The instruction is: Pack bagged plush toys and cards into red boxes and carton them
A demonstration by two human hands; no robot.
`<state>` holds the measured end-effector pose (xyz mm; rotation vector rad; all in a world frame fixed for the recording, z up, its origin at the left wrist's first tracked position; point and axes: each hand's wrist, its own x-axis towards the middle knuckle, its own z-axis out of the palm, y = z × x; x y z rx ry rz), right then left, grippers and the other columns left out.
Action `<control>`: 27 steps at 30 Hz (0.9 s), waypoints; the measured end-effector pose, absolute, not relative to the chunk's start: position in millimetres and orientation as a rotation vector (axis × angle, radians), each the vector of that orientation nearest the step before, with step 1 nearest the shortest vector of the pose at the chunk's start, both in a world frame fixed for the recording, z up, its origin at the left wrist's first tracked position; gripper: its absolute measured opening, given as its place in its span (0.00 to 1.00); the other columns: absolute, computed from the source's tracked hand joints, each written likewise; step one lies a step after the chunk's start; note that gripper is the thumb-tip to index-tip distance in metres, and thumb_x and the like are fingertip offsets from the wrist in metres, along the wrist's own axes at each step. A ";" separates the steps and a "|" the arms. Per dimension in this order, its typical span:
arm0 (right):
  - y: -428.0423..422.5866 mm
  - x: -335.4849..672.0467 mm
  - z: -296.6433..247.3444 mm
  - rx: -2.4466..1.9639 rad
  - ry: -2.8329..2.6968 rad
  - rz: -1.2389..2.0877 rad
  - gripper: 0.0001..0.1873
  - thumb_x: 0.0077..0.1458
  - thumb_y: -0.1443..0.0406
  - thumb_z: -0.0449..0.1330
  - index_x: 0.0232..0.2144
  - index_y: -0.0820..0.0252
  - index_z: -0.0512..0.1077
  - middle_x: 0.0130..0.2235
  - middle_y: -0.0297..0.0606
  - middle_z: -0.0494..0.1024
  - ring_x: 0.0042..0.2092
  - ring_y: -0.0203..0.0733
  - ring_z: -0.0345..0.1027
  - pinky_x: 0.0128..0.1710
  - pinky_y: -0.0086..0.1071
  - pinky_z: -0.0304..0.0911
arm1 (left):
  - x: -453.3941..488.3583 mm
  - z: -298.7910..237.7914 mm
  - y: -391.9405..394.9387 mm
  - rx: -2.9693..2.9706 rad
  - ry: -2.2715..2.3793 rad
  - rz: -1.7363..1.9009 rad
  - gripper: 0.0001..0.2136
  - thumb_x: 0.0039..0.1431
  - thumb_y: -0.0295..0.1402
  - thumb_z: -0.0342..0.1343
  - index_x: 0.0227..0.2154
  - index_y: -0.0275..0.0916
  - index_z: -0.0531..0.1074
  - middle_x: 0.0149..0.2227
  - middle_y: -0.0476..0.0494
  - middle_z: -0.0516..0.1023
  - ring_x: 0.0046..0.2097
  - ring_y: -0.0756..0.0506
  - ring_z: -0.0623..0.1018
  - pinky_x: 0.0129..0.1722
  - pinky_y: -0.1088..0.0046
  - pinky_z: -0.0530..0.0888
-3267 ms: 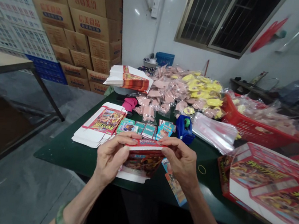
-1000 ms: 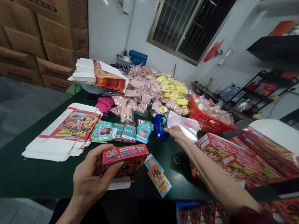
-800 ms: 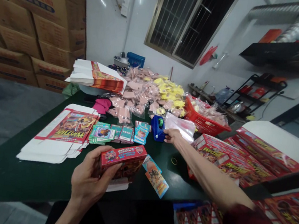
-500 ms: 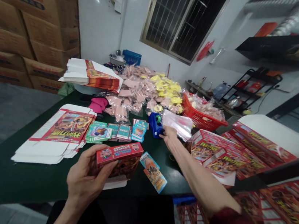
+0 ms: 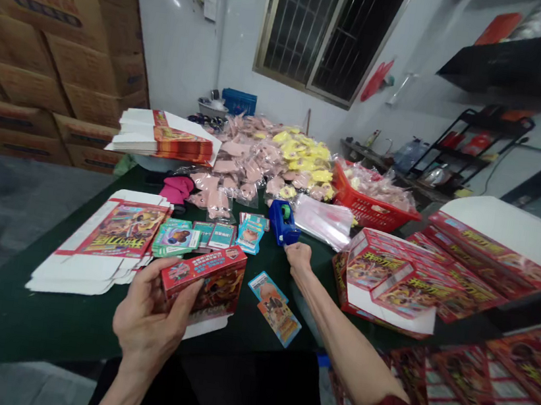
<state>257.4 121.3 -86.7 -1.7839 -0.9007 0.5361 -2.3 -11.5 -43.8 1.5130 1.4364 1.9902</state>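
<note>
Red printed cardboard box [image 5: 202, 283], long axis slanted toward far right, held in left hand [image 5: 147, 326], grip closed around it; right hand [image 5: 297, 259] closed, empty, just beside blue plastic tape dispenser [image 5: 283, 224].

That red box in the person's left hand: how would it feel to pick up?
The red box is probably light for its size: the left hand carries it alone in a loose, open hold. Its walls look like thin printed card, like the flat blanks beside it, so it likely dents if squeezed. Its flat faces suggest it would slide rather than roll.
</note>
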 end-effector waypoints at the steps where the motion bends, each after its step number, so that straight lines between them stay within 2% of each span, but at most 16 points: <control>1: 117.9 255.4 -85.2 -1.772 -0.912 0.541 0.17 0.58 0.60 0.57 0.47 0.63 0.68 0.48 0.40 0.71 0.44 0.42 0.69 0.41 0.39 0.68 | -2.2 -44.9 -11.3 1.521 1.447 1.989 0.20 0.46 0.33 0.64 0.43 0.37 0.69 0.31 0.49 0.77 0.28 0.51 0.78 0.26 0.81 0.76; 3: 104.4 249.8 -76.5 -1.731 -0.909 0.576 0.14 0.57 0.61 0.58 0.42 0.65 0.70 0.44 0.39 0.73 0.41 0.40 0.69 0.37 0.35 0.68 | -2.5 -46.5 -11.7 1.545 1.415 1.987 0.19 0.47 0.34 0.63 0.43 0.37 0.68 0.32 0.49 0.77 0.29 0.51 0.79 0.28 0.81 0.76; 5: 80.3 239.9 -59.9 -1.662 -0.911 0.595 0.09 0.55 0.63 0.59 0.33 0.66 0.72 0.35 0.37 0.74 0.34 0.36 0.67 0.31 0.29 0.64 | -3.1 -47.0 -13.1 1.570 1.350 1.986 0.18 0.48 0.33 0.62 0.43 0.37 0.68 0.34 0.48 0.77 0.31 0.50 0.79 0.30 0.80 0.76; 6: 64.2 232.4 -49.3 -1.618 -0.920 0.609 0.08 0.53 0.64 0.59 0.29 0.66 0.71 0.30 0.35 0.72 0.31 0.34 0.65 0.28 0.27 0.62 | -3.3 -47.0 -14.0 1.578 1.328 1.983 0.18 0.48 0.33 0.62 0.43 0.37 0.68 0.34 0.47 0.77 0.32 0.50 0.79 0.30 0.80 0.76; 9: 7.5 197.4 -15.0 -1.410 -1.033 0.767 0.10 0.52 0.60 0.59 0.25 0.61 0.69 0.21 0.28 0.66 0.24 0.30 0.60 0.24 0.25 0.58 | -3.5 -47.5 -16.4 1.578 1.327 1.960 0.18 0.49 0.31 0.62 0.43 0.39 0.67 0.35 0.48 0.77 0.32 0.51 0.78 0.31 0.80 0.76; 11: -25.5 167.8 2.2 -1.084 -1.113 1.048 0.11 0.53 0.59 0.59 0.25 0.60 0.68 0.21 0.27 0.66 0.23 0.30 0.59 0.23 0.25 0.56 | -3.6 -48.5 -17.9 1.574 1.343 1.938 0.18 0.48 0.32 0.62 0.44 0.39 0.67 0.35 0.48 0.77 0.32 0.51 0.78 0.31 0.79 0.76; 14: -50.0 130.6 10.6 -0.886 -1.078 1.239 0.11 0.53 0.60 0.60 0.24 0.60 0.68 0.20 0.27 0.66 0.21 0.28 0.57 0.22 0.24 0.54 | -4.3 -49.5 -20.2 1.584 1.338 1.900 0.19 0.49 0.33 0.62 0.44 0.40 0.67 0.36 0.47 0.76 0.32 0.50 0.78 0.31 0.77 0.76; 24: -42.2 106.2 5.2 -0.956 -0.893 1.278 0.14 0.47 0.60 0.63 0.19 0.63 0.67 0.15 0.25 0.63 0.15 0.25 0.54 0.17 0.22 0.50 | -14.6 -35.9 -21.8 1.945 1.280 1.835 0.13 0.52 0.32 0.60 0.40 0.40 0.66 0.35 0.49 0.74 0.31 0.51 0.76 0.32 0.77 0.74; 27: -43.5 105.2 9.4 -0.989 -0.869 1.282 0.14 0.44 0.59 0.63 0.17 0.62 0.66 0.14 0.25 0.63 0.14 0.26 0.53 0.14 0.22 0.50 | -21.7 -29.5 -20.2 2.123 1.225 1.801 0.14 0.53 0.32 0.59 0.42 0.40 0.65 0.36 0.47 0.74 0.35 0.50 0.77 0.34 0.75 0.74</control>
